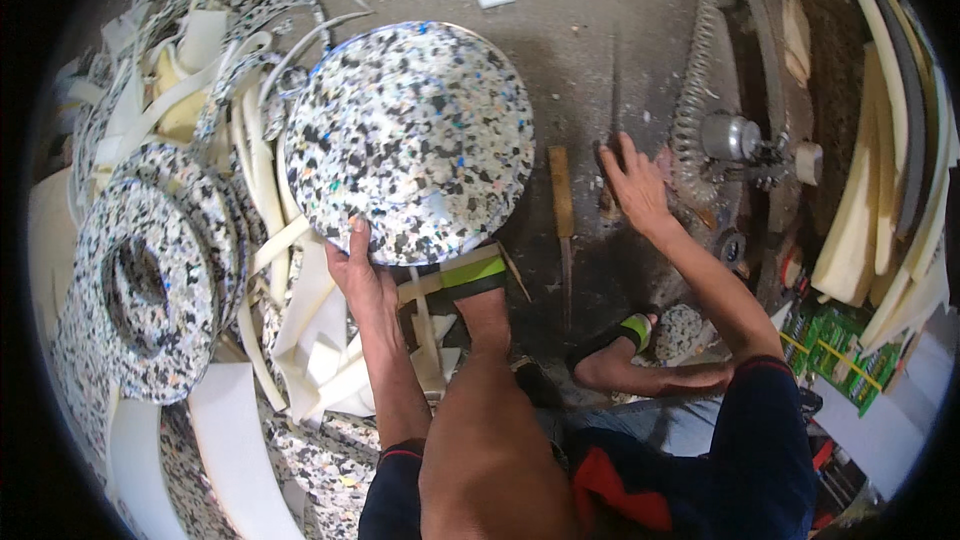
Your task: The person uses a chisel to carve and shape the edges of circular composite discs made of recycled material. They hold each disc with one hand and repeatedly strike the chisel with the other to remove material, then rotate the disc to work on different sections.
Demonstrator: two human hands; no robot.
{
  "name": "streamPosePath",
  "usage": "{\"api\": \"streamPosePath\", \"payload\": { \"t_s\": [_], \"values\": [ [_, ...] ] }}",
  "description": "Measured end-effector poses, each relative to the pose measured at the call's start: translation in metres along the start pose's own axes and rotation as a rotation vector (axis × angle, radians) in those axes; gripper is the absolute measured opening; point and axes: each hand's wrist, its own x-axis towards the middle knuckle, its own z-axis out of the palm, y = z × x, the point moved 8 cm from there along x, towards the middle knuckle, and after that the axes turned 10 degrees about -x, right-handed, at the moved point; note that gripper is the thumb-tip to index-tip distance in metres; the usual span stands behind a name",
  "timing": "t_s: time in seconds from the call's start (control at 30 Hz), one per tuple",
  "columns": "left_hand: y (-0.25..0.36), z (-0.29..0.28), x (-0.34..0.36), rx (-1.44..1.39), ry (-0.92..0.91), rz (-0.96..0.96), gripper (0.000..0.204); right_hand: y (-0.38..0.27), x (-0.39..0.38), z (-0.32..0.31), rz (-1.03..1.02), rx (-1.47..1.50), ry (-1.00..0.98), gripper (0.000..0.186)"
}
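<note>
A round speckled foam disc, white with black and coloured flecks, is held tilted over the concrete floor. My left hand grips its lower edge, thumb on top. My right hand is spread flat on the floor, fingers apart, beside a narrow wooden stick and close to a corrugated hose. My bare legs and feet in black sandals with green straps are below the disc.
At left lie a stack of speckled foam rings and a heap of white foam offcuts. At right are a metal machine part, curved foam strips and green packets.
</note>
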Motion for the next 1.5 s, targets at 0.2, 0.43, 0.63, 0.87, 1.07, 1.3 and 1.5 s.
{"api": "streamPosePath", "payload": {
  "t_s": [0.2,0.43,0.63,0.87,1.07,1.3,1.5],
  "values": [
    [0.068,0.033,0.057,0.079,-0.247,-0.045,0.067,-0.046,-0.015,0.000,0.372,0.370,-0.369,0.074],
    [0.142,0.137,0.174,0.498,-0.398,0.461,0.060,-0.074,-0.026,0.044,0.573,0.525,-0.459,0.093],
    [0.130,0.080,0.085,0.839,0.093,0.843,0.060,-0.073,-0.033,0.050,0.626,0.511,-0.536,0.063],
    [0.003,-0.025,0.007,0.812,0.077,0.153,0.085,-0.024,-0.037,-0.021,0.718,0.862,-0.332,0.041],
    [0.031,0.028,0.043,0.770,-0.006,0.475,0.087,0.022,-0.028,-0.158,0.538,1.388,0.025,0.032],
    [0.010,0.087,0.051,1.301,0.039,0.508,0.118,0.017,0.029,-0.275,0.097,1.432,0.340,0.048],
    [0.006,0.095,0.047,1.323,-0.007,0.549,0.122,-0.026,0.091,-0.265,-0.022,1.241,0.146,0.049]
  ]
}}
